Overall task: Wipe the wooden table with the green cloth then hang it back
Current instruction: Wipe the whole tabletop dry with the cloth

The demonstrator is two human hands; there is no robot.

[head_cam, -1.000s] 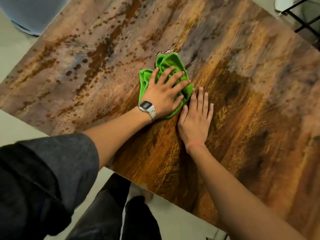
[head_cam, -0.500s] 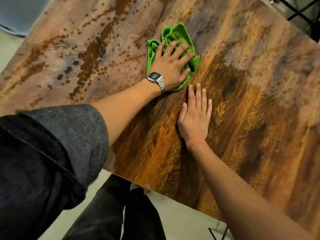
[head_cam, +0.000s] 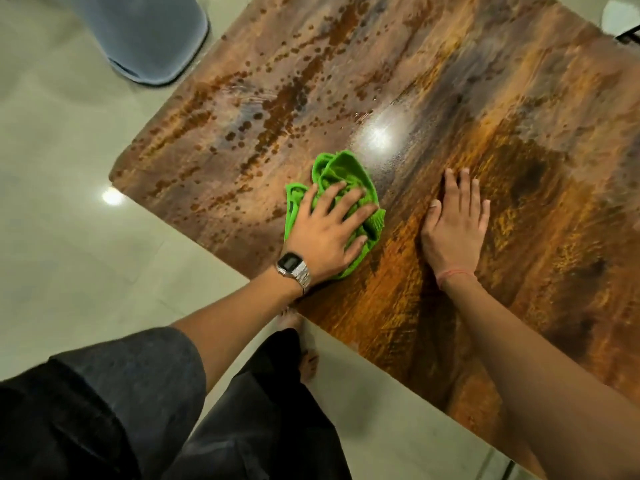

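Observation:
A crumpled green cloth (head_cam: 341, 176) lies on the glossy brown wooden table (head_cam: 485, 109), close to its near edge. My left hand (head_cam: 323, 233), with a metal watch on the wrist, presses flat on the cloth with fingers spread; the cloth shows above and to the right of the fingers. My right hand (head_cam: 455, 225) rests flat on the bare wood just right of the cloth, fingers straight and together, a thin red string at the wrist. Dark spots and wet streaks mark the left part of the tabletop.
A grey round bin (head_cam: 145, 36) stands on the pale tiled floor (head_cam: 69, 220) beyond the table's left corner. My dark trousers and bare feet (head_cam: 304, 355) are below the near edge. A black metal frame (head_cam: 628, 32) shows at the top right.
My left hand has pulled the cloth back toward the near edge after pushing it away half a second ago. My right hand has stayed flat in place. The view now takes in more floor on the left.

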